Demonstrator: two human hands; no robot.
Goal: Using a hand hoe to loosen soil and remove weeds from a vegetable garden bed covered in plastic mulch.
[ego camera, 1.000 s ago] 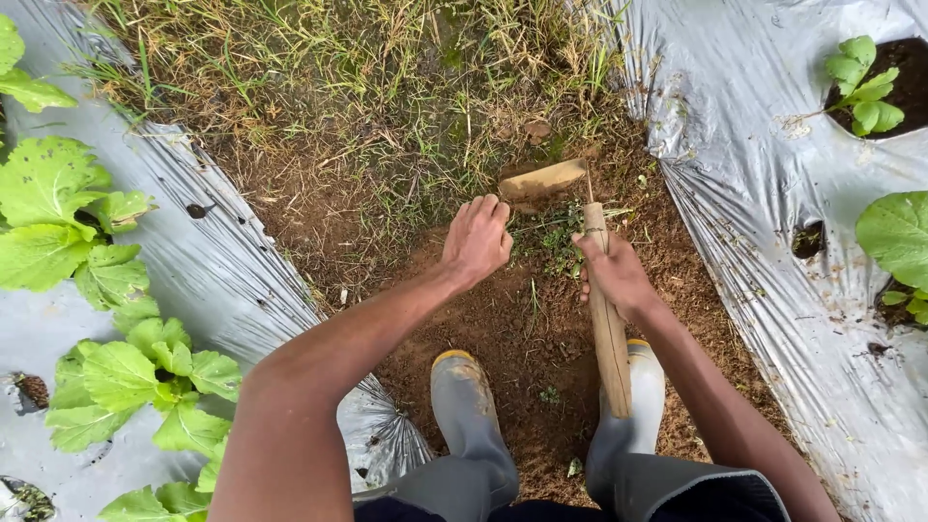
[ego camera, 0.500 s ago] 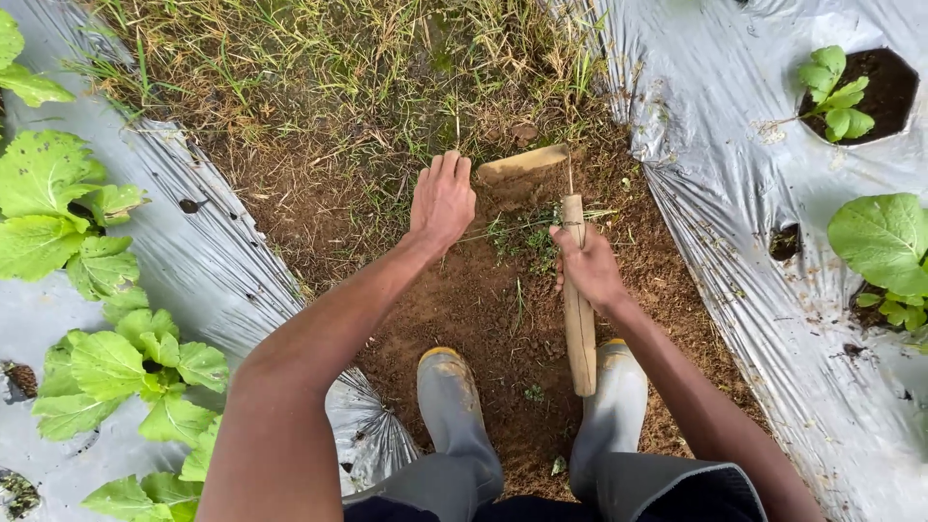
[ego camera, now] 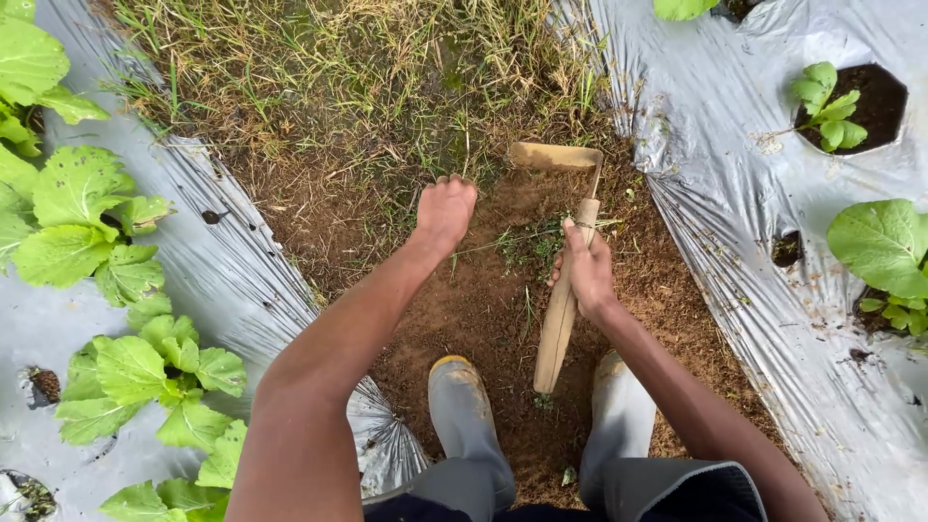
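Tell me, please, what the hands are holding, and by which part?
The right hand grips a small hoe near the top of its wooden handle. The left hand is closed down among the weeds; what it holds cannot be told.

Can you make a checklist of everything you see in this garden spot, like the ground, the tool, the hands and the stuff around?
Surface: bare brown soil path, grass at its far end.
Job's things: wooden-handled hoe, blade on the soil by the grass.
Clutter: loose weeds on the soil.
Grippers: right hand grips the hoe; left hand is closed at the grass edge, what it holds cannot be told.
Cables: nothing seen.
Surroundings: silver plastic sheets both sides, leafy plants in holes, grey boots.
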